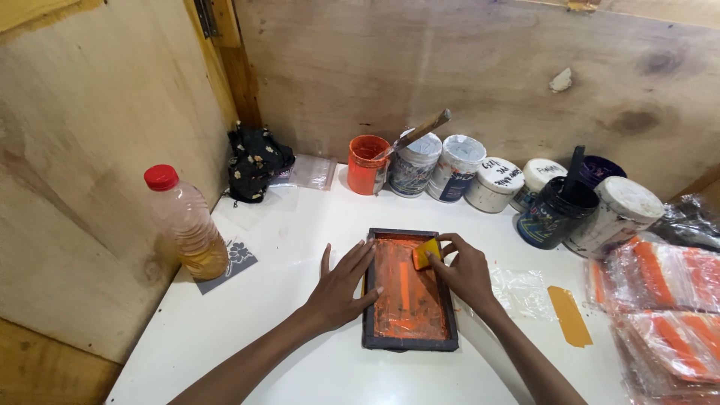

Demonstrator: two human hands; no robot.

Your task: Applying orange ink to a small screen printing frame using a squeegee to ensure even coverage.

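Observation:
A small dark-framed printing screen [409, 343] lies on the white table [300, 247], its mesh smeared with orange ink. My left hand [341, 285] rests flat on the frame's left edge, fingers spread, pressing it down. My right hand [463, 270] grips a small yellow squeegee card [425, 253] at the upper right of the mesh. A thick streak of orange ink runs down the middle of the screen.
A row of ink jars lines the plywood back wall: an open orange one [367, 163] with a stick, several white-lidded ones [459, 166], an open black one [555, 211]. A red-capped bottle [187, 223] stands left. Orange-printed plastic bags [664, 292] pile at right.

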